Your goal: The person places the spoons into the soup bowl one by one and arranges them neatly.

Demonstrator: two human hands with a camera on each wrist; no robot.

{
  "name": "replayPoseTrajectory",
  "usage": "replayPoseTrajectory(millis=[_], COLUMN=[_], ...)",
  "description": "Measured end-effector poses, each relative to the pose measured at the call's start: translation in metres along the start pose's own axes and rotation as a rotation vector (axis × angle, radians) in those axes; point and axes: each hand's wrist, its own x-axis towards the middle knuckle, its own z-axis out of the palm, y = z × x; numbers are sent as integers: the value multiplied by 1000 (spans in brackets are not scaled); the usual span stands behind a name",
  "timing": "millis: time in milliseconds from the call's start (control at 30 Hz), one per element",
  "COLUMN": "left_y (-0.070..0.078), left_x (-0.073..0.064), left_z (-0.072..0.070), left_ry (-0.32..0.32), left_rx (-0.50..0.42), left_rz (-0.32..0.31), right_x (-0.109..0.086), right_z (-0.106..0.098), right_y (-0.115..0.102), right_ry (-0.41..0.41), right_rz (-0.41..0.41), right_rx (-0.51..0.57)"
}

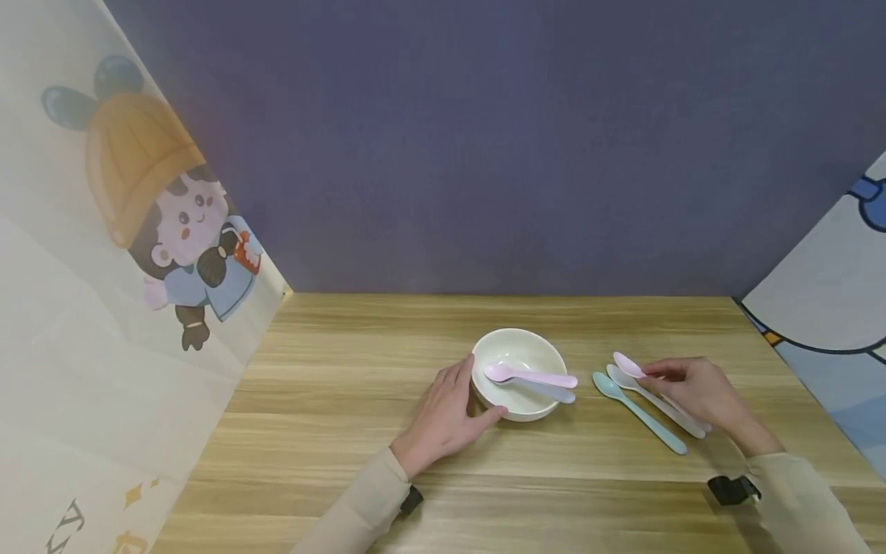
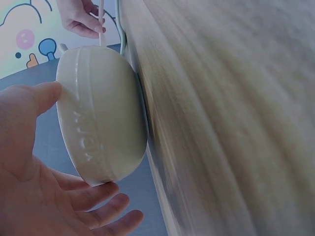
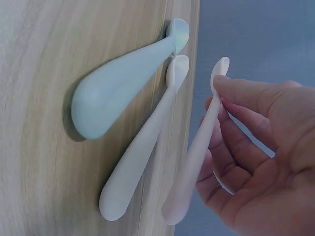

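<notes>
A cream bowl (image 1: 514,411) stands on the wooden table, with my left hand (image 1: 450,415) at its left side. In the left wrist view my thumb touches the bowl's rim, and my other fingers bear on its wall (image 2: 106,113). Inside lean a pink spoon (image 1: 540,378) and a lavender spoon (image 1: 550,391), handles over the right rim. To the right, my right hand (image 1: 702,392) pinches another pink spoon (image 3: 197,142) near its bowl end. Beside it on the table lie a whitish spoon (image 3: 135,157) and a mint-green spoon (image 3: 120,81).
The wood-grain table (image 1: 332,369) meets a dark blue panel (image 1: 484,154) at the back. A white wall with a cartoon child (image 1: 187,215) rises on the left, and another printed panel (image 1: 831,300) stands on the right.
</notes>
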Motion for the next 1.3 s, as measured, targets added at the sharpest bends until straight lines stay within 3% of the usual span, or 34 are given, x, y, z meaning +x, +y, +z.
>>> replayPoseTrajectory(millis=[1300], left_y=[2], left_x=[0], left_z=[0], left_ry=[12], left_rx=[-6], left_rz=[6], right_x=[-2], right_z=[-1], right_y=[-13], right_ry=[-23], right_rz=[-14], right_rx=[19])
